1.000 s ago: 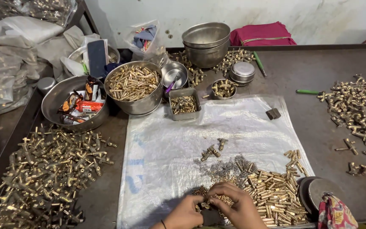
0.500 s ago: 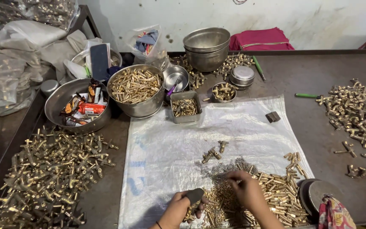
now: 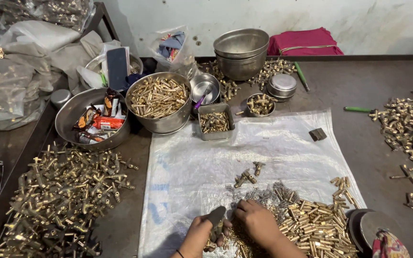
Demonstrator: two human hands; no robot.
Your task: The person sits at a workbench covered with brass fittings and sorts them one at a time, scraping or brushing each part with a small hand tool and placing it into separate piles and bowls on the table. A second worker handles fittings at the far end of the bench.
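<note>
At the near edge of a steel worktable, my left hand (image 3: 201, 235) is clamped around a small dark flat tool (image 3: 216, 219), its tip tilted up toward the right. My right hand (image 3: 256, 220) rests just beside it, fingers curled together on the heap of short brass pins (image 3: 311, 224); whether they pinch a pin I cannot tell. A tangle of small wire springs (image 3: 264, 195) lies just beyond my knuckles, touching the pins. All of it sits on a white plastic sheet (image 3: 192, 177). A few brass fittings (image 3: 247, 176) lie apart farther up the sheet. To my left, a large pile of brass valve bodies (image 3: 63, 196) covers the bare table; a steel bowl of brass parts (image 3: 158, 98) stands beyond the sheet.
</note>
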